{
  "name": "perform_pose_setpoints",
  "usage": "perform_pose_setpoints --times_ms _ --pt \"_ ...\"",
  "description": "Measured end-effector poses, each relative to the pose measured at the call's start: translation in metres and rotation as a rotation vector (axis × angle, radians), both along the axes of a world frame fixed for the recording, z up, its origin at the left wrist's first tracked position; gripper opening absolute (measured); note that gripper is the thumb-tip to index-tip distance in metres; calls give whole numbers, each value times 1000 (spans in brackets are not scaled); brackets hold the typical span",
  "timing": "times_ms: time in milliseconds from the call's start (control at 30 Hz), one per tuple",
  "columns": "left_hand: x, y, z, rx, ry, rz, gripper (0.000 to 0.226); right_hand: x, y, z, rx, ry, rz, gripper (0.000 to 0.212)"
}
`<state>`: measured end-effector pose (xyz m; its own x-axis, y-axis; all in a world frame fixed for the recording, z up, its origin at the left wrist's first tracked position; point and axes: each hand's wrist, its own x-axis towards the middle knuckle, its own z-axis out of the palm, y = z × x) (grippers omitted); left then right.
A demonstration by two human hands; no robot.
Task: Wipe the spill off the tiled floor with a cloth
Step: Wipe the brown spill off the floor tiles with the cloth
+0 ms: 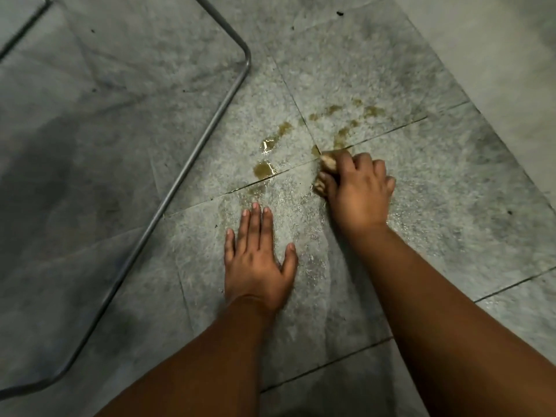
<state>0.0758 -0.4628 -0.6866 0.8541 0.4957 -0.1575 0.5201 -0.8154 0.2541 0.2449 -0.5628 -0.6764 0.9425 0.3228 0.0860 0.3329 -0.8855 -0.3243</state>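
Mid-wipe: my right hand (358,191) grips the bunched cloth (326,164) tight; left hand (258,260) braces flat, fingers spread, empty. Next, sweep toward ten o'clock puddles (264,168).

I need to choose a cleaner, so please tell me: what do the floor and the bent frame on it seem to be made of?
The tiled floor looks like grey mottled stone or ceramic, fairly glossy: wet patches glint and thin joints cross it. The bent frame looks like bare metal tube, with a smooth grey sheen along its length.
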Motion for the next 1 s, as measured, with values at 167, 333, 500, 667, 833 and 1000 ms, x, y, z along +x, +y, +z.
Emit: perform_pose_setpoints --times_ms 167,333,500,667,833,1000 --pt "2 0 2 -9 3 3 73 -3 7 2 28 50 -60 37" --pt "0 1 0 -14 -9 6 73 -101 -27 5 -41 71 -45 37" --pt "3 1 0 -20 2 15 74 -66 -20 -4 -27 26 -37 35" --pt "3 2 1 -31 8 12 74 -24 17 -6 28 16 -99 35" --pt "2 2 -1 -13 43 7 71 -73 0 2 55 43 -43 29" --pt "0 2 -5 -6 -2 20 70 -86 -3 0 10 67 47 31"
